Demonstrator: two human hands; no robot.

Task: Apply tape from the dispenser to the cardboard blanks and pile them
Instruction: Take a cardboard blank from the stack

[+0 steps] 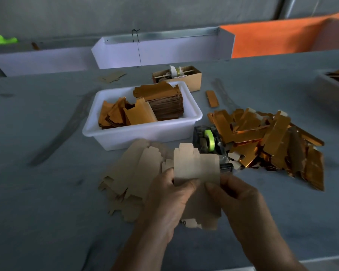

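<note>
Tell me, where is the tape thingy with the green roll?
The tape dispenser sits mid-table, just right of the white tub, with the shiny gold pile on its right.

We note a plain tan cardboard blank (196, 165) over the grey bench (37, 192). Tape roll (209, 139) lime green, dispenser (205, 141) black. White bin (145, 133) holds orange-gold blanks (141, 112). Shiny gold pile (272, 137) toward the bench's right edge.

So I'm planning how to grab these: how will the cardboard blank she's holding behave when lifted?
The cardboard blank, pinched by the left hand and right hand, stands up unsupported, so it is probably fairly stiff. It looks thin and flat, so likely light. Its fold lines may let it bend.
</note>
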